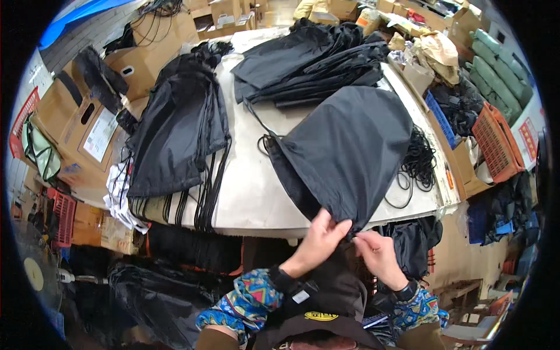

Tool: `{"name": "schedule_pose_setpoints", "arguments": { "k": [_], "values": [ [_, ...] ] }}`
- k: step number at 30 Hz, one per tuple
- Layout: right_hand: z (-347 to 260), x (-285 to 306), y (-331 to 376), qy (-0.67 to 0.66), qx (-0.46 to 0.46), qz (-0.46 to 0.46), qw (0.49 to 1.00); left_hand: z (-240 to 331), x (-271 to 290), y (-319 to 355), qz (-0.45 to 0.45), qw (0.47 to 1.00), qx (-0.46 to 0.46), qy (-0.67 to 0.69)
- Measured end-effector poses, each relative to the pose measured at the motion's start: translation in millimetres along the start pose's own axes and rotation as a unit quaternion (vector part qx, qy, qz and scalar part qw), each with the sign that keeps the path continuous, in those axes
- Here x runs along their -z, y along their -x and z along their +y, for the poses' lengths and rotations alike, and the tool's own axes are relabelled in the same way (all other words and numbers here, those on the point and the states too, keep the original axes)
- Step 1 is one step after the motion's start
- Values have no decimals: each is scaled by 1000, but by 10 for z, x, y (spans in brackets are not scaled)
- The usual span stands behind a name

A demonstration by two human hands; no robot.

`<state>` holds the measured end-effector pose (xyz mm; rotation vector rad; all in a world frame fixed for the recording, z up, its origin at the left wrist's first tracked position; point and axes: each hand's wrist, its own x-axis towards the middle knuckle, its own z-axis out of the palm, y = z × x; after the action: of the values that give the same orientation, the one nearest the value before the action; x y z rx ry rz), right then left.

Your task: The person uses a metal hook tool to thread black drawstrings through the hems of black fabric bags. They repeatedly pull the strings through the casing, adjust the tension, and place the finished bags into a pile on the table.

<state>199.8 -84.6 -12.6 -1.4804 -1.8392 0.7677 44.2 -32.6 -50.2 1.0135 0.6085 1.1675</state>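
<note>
A black drawstring bag (356,140) lies spread over the table's near right side, its narrow gathered end coming over the front edge. My left hand (318,244) is closed around that gathered end, thumb on top. Close beside it, my right hand (380,258) pinches with thumb and fingers at the bag's corner; whatever is between its fingertips is too small to make out. A thin cord runs out from the bag's left side. To the bag's right sits a tangled bundle of black cords (419,160), partly covered by the bag.
On the white table (251,175), flat black bags (309,64) are piled at the back. Another stack of bags (181,116) lies at left, cords hanging over the front edge. Cardboard boxes (87,137) stand left; an orange crate (497,142) is at right.
</note>
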Motion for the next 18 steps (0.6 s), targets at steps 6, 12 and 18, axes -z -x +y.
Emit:
{"name": "schedule_pose_setpoints", "arguments": {
  "k": [6,12,18],
  "values": [
    [-485,706,-474,85,105,146,980,-97,-104,-35,0,929,-61,-366],
    [-1071,1162,-473,-50,220,81,971,-228,-271,-99,-32,857,-140,-494],
    [-1144,1173,-216,-191,171,131,958,-197,-17,-118,-55,751,-157,-639]
  ]
}}
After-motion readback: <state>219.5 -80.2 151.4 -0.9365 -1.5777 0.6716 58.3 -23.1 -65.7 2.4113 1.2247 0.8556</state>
